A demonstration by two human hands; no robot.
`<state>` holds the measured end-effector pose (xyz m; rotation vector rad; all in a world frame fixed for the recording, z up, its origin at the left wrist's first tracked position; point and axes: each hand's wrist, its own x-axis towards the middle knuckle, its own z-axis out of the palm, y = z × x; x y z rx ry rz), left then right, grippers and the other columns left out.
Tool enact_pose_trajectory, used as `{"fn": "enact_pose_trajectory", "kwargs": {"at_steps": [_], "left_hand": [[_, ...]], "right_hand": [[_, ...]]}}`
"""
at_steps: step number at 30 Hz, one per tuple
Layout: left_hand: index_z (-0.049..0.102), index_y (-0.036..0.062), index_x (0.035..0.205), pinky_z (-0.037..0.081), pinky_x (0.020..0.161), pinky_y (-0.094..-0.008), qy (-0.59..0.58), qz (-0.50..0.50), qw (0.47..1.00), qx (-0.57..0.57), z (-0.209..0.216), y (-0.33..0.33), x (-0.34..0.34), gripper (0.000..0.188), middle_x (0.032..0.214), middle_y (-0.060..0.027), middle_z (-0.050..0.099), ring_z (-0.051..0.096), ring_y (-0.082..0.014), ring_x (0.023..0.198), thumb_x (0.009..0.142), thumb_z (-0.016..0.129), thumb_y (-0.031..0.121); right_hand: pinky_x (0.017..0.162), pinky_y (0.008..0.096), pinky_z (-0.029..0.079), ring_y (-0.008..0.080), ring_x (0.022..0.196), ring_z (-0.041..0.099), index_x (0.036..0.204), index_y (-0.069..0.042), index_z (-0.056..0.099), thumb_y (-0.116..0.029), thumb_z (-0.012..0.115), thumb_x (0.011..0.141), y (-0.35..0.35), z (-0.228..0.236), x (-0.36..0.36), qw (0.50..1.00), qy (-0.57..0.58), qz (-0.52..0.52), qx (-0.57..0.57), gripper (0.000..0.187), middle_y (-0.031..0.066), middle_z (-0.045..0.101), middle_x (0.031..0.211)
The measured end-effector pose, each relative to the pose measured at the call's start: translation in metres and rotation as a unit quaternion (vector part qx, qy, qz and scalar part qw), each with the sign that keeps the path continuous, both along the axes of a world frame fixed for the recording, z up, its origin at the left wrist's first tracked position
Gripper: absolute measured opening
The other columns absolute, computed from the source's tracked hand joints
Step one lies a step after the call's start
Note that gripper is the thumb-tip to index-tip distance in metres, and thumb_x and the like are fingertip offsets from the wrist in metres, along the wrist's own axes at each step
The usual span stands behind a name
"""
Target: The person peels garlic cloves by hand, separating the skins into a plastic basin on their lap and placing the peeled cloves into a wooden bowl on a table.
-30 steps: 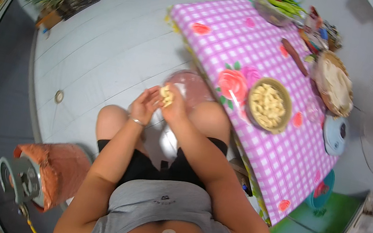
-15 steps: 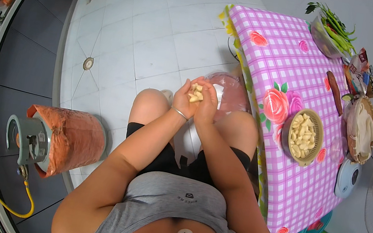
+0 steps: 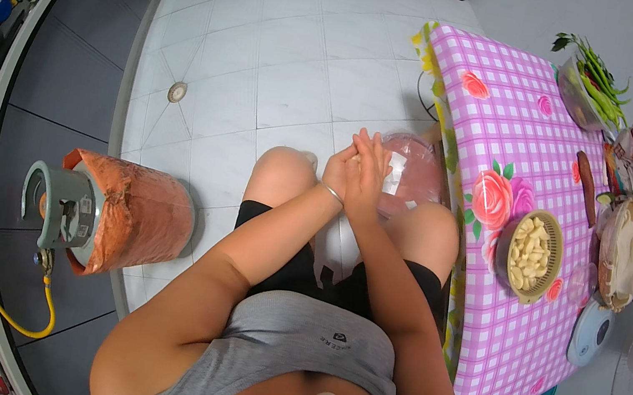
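Note:
My left hand (image 3: 337,172), with a silver bangle at its wrist, is pressed against my right hand (image 3: 369,175) above my knees. The right palm lies over the left, fingers stretched across it, so the peeled garlic cloves between them are almost wholly hidden. To the right on the table, more peeled garlic cloves (image 3: 529,254) fill an olive plastic strainer basket (image 3: 526,296). Beyond my hands, close to the table's side, a reddish round tub (image 3: 420,174) with clear plastic over it stands on the floor.
A pink checked tablecloth (image 3: 471,326) covers the table at right. On it lie a brown-handled knife (image 3: 587,188), a bowl of green peppers (image 3: 594,90) and a cloth-lined wicker basket (image 3: 620,251). An orange-wrapped gas cylinder (image 3: 135,216) stands left, its yellow hose (image 3: 15,322) running to the cabinet.
My hands have gone from cupped open around visible garlic cloves to pressed together, the right over the left, covering them. The whole view has shifted slightly.

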<state>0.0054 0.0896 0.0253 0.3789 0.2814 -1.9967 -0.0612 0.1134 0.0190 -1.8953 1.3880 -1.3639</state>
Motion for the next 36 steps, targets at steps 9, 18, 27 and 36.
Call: {"fn": "enact_pose_trajectory", "kwargs": {"at_steps": [9,18,27,36], "left_hand": [[0.050,0.0051,0.117,0.041,0.097,-0.0405,0.121,-0.008,0.993,-0.013,-0.043,-0.008,0.004,0.033,0.117,-0.0123,0.054,0.051,-0.0299,0.111,0.095,0.041,0.029],[0.058,0.0062,0.107,0.048,0.084,-0.0362,0.007,-0.038,0.999,-0.010,-0.030,-0.013,0.008,0.026,0.101,-0.0109,0.061,0.058,-0.0249,0.095,0.090,0.052,0.025],[0.052,0.0048,0.117,0.048,0.082,-0.0374,0.041,-0.042,0.997,-0.058,-0.058,-0.004,0.008,0.030,0.107,-0.0100,0.059,0.059,-0.0236,0.094,0.092,0.048,0.021],[0.050,0.0032,0.117,0.049,0.085,-0.0389,0.040,-0.077,0.991,-0.107,-0.090,0.005,0.004,0.030,0.109,-0.0132,0.058,0.059,-0.0266,0.094,0.093,0.042,0.019]], "right_hand": [[0.110,0.0516,0.008,0.0372,0.134,0.027,0.129,0.003,0.043,-0.033,0.039,0.092,0.004,0.021,0.003,0.995,0.080,0.056,-0.023,0.051,0.0181,0.040,0.139],[0.111,0.0490,0.009,0.0352,0.133,0.030,0.134,0.003,0.037,-0.033,0.037,0.094,-0.017,0.069,-0.008,0.996,0.001,0.054,-0.067,0.054,0.0167,0.040,0.139],[0.111,0.0419,0.016,0.0333,0.135,0.025,0.139,0.004,0.026,-0.027,0.049,0.091,-0.138,0.149,0.064,0.989,-0.050,0.031,-0.136,0.061,0.0203,0.027,0.145],[0.110,0.0386,0.020,0.0250,0.132,0.033,0.136,0.002,0.035,-0.058,0.037,0.091,-0.132,0.041,0.097,0.814,-0.121,0.317,0.472,0.075,0.0175,0.039,0.140]]}}
